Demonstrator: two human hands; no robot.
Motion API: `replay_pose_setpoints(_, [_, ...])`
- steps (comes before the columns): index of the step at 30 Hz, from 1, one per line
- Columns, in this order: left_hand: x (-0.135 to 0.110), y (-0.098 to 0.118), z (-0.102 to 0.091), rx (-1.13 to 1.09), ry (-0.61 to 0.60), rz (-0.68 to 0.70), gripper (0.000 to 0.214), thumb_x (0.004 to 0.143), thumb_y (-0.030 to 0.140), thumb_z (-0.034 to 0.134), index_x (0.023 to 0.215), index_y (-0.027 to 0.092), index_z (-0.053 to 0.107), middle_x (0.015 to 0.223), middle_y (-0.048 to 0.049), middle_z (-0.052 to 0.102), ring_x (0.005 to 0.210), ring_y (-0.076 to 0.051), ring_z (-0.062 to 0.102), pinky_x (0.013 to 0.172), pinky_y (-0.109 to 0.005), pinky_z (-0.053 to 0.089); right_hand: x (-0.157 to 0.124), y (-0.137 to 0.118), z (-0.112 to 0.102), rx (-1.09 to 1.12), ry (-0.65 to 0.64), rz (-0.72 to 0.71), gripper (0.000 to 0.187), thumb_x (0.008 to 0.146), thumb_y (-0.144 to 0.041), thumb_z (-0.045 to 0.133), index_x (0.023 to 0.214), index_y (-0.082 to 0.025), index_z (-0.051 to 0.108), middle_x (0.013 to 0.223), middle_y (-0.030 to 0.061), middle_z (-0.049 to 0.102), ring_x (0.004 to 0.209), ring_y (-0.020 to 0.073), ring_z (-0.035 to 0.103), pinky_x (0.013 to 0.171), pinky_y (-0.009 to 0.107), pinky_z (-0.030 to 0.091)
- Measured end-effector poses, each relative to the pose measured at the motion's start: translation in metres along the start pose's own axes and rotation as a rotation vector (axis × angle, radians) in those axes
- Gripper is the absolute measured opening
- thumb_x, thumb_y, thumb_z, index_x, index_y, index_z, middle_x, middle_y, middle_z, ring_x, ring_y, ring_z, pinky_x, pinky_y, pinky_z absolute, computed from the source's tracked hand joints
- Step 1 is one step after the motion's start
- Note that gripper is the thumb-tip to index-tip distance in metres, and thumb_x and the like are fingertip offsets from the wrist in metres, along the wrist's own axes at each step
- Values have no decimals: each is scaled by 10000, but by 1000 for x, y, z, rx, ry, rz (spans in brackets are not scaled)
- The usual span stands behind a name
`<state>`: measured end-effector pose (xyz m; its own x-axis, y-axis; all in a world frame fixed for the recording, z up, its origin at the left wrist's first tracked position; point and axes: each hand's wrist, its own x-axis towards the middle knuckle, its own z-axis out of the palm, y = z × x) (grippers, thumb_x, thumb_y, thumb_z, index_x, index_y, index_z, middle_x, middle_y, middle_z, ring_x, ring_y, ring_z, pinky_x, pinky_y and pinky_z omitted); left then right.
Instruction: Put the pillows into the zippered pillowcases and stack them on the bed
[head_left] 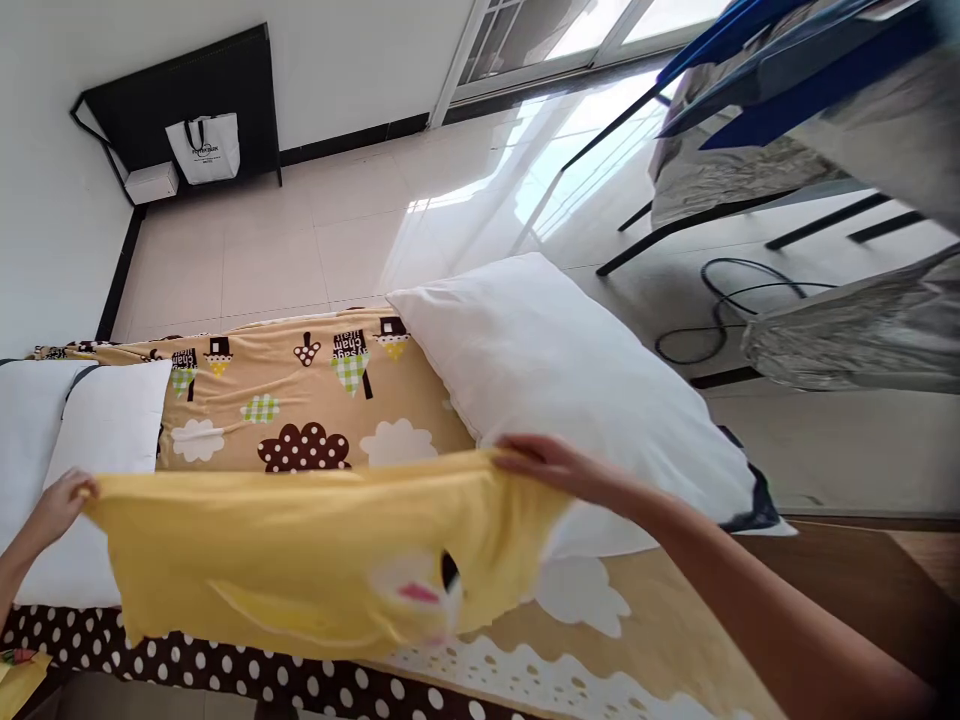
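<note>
A yellow pillowcase [300, 550] with a printed cartoon face hangs stretched out between my hands over the bed. My left hand [67, 503] is closed on its upper left corner, in front of the stacked white pillows. My right hand [536, 462] pinches its top edge toward the right end, the fingers partly hidden. The lower part of the cloth is slightly blurred. Just beyond my right hand, a large white pillow [570, 370] lies across the bed, with a dark patch at its near right corner.
A patterned tan bedsheet [300, 390] with a dotted brown border covers the bed. White pillows [112, 420] lie at the left. Against the far wall are a white bag [204, 148] and a white box [152, 183]. A covered rack [750, 150] and a black cable [716, 320] are at the right.
</note>
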<state>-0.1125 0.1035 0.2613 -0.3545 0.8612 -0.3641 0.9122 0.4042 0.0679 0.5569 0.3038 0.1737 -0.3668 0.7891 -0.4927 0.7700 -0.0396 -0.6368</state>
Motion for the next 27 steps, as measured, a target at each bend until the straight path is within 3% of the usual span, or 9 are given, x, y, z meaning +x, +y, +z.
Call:
replay_pose_setpoints(3, [87, 37, 29, 254, 131, 39, 436, 793, 80, 359, 986, 212, 726, 1073, -123, 652, 1112, -287, 549, 997, -523, 371, 77, -20, -4, -198, 253, 72, 356, 817, -498, 461, 730, -178, 589, 733, 90, 606, 765, 232, 551, 745, 365, 420])
replay_pose_setpoints(5, [123, 66, 51, 315, 219, 55, 537, 826, 81, 340, 1272, 173, 625, 1294, -192, 571, 1266, -325, 462, 1042, -597, 301, 112, -21, 6, -295, 440, 115, 317, 855, -348, 425, 965, -149, 645, 950, 159, 664, 980, 303, 562, 890, 453, 384])
replay_pose_setpoints(8, [147, 99, 92, 271, 340, 51, 671, 868, 163, 389, 1530, 119, 288, 1583, -239, 231, 1477, -356, 166, 1098, -656, 201, 138, -5, 38, -409, 736, 65, 525, 872, -331, 456, 1364, -150, 489, 1385, 229, 512, 1276, 375, 424, 1000, 560, 302])
replay_pose_setpoints(10, [146, 104, 127, 179, 386, 1, 753, 887, 261, 438, 1570, 144, 143, 1633, -208, 63, 1508, -350, 57, 1120, -665, 166, 136, 18, 71, -407, 803, 7, 649, 869, -388, 494, 1466, -167, 367, 1532, 226, 348, 1347, 379, 365, 1020, 572, 302])
replay_pose_setpoints(14, [111, 64, 207, -151, 219, -248, 774, 884, 404, 467, 1564, 175, 177, 1605, -188, 230, 1466, -357, 246, 1132, -645, 224, 89, 88, 159, -166, 556, -9, 476, 853, -387, 474, 1286, -203, 552, 1381, 165, 554, 1282, 327, 485, 1022, 529, 366])
replay_pose_setpoints(17, [82, 15, 265, -373, 83, -504, 766, 818, 422, 534, 1471, 60, 361, 1489, -263, 408, 1391, -396, 379, 1116, -592, 316, 39, 143, 231, 211, 475, 376, 469, 717, -476, 558, 1079, -187, 634, 1175, 165, 669, 1098, 327, 610, 937, 485, 461])
replay_pose_setpoints(20, [74, -22, 308, -422, 106, -627, 616, 795, 432, 527, 1258, 26, 541, 1240, -279, 604, 1210, -379, 557, 1005, -517, 458, 7, 181, 290, 338, 501, 583, 584, 680, -610, 516, 1036, -159, 619, 1044, 182, 691, 941, 309, 661, 763, 418, 534])
replay_pose_setpoints(23, [85, -43, 336, -426, 178, -688, 510, 757, 489, 553, 1084, 100, 593, 997, -168, 680, 959, -299, 642, 858, -435, 530, -1, 200, 326, 374, 481, 655, 630, 662, -680, 515, 995, -154, 617, 959, 165, 704, 857, 283, 671, 688, 363, 534])
replay_pose_setpoints(27, [86, -56, 359, -398, 284, -718, 416, 762, 546, 515, 871, 153, 593, 836, -91, 651, 798, -239, 605, 746, -373, 521, -6, 215, 342, 378, 411, 708, 543, 619, -680, 600, 802, -172, 655, 765, 129, 701, 691, 261, 630, 555, 329, 467])
